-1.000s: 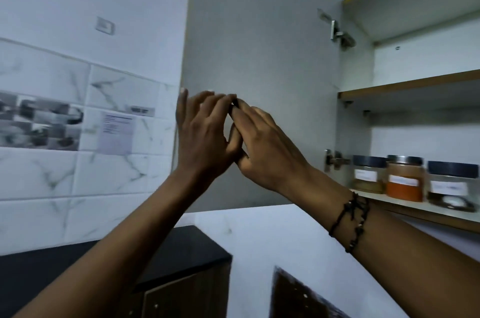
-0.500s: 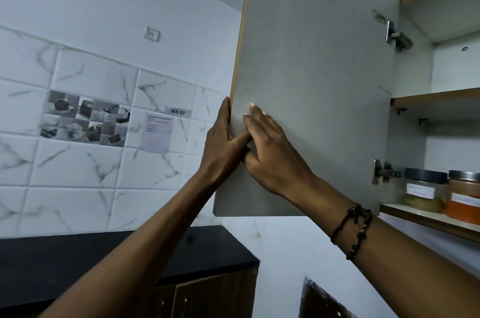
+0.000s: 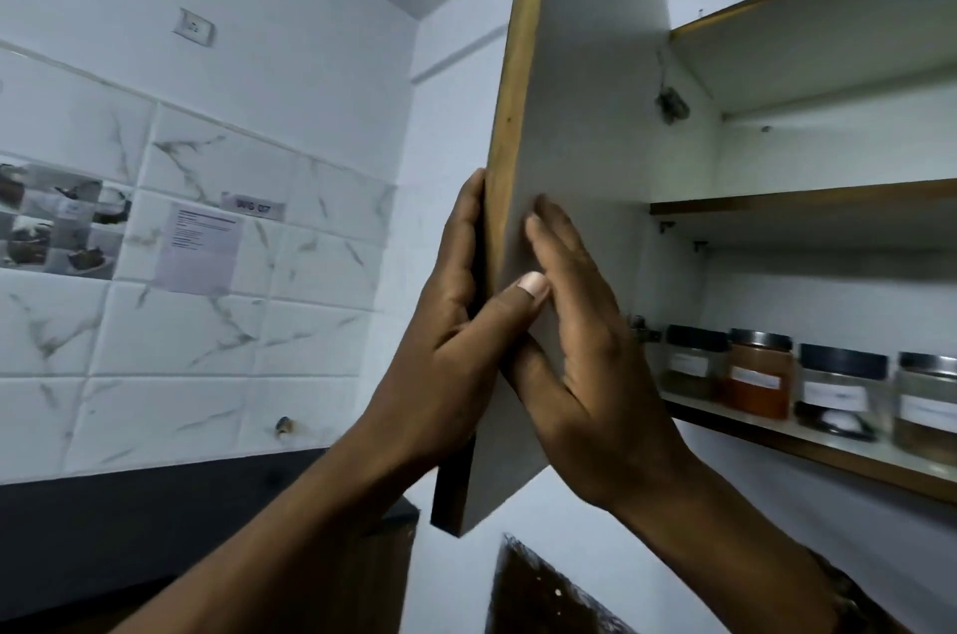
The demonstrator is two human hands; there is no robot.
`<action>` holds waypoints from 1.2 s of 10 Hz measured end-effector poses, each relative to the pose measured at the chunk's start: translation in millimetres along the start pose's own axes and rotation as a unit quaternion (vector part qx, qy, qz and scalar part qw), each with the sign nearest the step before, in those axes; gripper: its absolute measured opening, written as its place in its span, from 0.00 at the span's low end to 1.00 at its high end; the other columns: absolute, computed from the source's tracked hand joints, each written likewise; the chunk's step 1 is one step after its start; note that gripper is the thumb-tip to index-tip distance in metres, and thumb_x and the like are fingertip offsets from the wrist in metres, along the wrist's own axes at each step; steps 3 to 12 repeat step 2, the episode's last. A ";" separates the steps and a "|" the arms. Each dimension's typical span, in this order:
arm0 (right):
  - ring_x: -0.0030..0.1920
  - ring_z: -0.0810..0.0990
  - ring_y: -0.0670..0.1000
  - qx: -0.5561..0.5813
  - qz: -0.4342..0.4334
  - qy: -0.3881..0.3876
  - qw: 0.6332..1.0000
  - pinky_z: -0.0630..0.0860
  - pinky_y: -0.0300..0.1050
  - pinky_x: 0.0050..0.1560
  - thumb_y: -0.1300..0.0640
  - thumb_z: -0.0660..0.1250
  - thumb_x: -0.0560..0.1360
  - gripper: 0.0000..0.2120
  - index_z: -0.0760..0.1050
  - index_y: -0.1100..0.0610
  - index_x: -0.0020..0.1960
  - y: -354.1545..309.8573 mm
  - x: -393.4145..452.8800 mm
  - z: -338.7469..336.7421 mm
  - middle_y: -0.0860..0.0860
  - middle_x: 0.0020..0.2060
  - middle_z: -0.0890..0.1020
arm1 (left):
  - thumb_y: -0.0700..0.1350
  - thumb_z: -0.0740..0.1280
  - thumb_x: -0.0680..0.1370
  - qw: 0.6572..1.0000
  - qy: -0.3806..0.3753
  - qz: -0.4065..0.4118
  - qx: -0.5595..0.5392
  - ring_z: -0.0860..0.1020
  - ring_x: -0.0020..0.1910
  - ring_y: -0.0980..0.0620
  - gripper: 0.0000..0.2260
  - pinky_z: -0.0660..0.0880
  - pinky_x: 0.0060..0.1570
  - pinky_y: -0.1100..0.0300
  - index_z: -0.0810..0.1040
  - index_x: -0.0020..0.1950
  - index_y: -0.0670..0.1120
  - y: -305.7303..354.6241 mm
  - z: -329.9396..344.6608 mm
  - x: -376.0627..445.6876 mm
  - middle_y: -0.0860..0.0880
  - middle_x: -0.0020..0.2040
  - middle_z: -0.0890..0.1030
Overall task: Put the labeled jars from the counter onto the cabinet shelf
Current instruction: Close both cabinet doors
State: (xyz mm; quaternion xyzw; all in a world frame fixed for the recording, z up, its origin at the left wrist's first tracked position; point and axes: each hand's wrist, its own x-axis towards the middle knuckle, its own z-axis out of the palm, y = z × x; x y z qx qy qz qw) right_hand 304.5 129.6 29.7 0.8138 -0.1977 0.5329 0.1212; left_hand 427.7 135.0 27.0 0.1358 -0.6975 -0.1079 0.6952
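The grey cabinet door (image 3: 585, 79) stands partly swung, its wooden edge facing me. My left hand (image 3: 455, 322) wraps that edge, fingers on the outer face and thumb on the inner face. My right hand (image 3: 580, 354) lies flat against the inner face, fingers spread, holding nothing. On the lower cabinet shelf (image 3: 808, 452) stand several labeled jars in a row: a dark-lidded jar (image 3: 691, 364), an orange-filled jar (image 3: 758, 374), another dark-lidded jar (image 3: 839, 392) and a metal-lidded jar (image 3: 927, 408) at the right edge.
The upper shelf (image 3: 802, 203) holds nothing visible. A tiled wall (image 3: 233, 312) with a paper notice (image 3: 199, 247) is on the left, above a black counter (image 3: 155, 519). A hinge (image 3: 670, 105) sits high on the door.
The door has swung toward the cabinet, now seen nearly edge-on. My left hand has taken hold of its edge; my right hand stays flat on the inner face. More jars have come into view.
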 end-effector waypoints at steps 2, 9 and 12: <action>0.74 0.63 0.41 0.112 0.058 0.089 0.988 0.66 0.47 0.72 0.52 0.55 0.79 0.28 0.54 0.49 0.78 -2.2 -39.3 -64.2 0.40 0.75 0.64 | 0.43 0.58 0.77 0.985 -0.059 0.022 -0.158 0.62 0.78 0.57 0.27 0.61 0.78 0.51 0.58 0.74 0.61 32.5 93.1 -13.0 0.60 0.77 0.65; 0.74 0.63 0.41 0.112 0.058 0.089 0.988 0.66 0.47 0.72 0.52 0.55 0.79 0.28 0.54 0.49 0.78 -2.2 -39.3 -64.2 0.40 0.75 0.64 | 0.43 0.58 0.77 0.985 -0.059 0.022 -0.158 0.62 0.78 0.57 0.27 0.61 0.78 0.51 0.58 0.74 0.61 32.5 93.1 -13.0 0.60 0.77 0.65; 0.74 0.63 0.41 0.112 0.058 0.089 0.988 0.66 0.47 0.72 0.52 0.55 0.79 0.28 0.54 0.49 0.78 -2.2 -39.3 -64.2 0.40 0.75 0.64 | 0.43 0.58 0.77 0.985 -0.059 0.022 -0.158 0.62 0.78 0.57 0.27 0.61 0.78 0.51 0.58 0.74 0.61 32.5 93.1 -13.0 0.60 0.77 0.65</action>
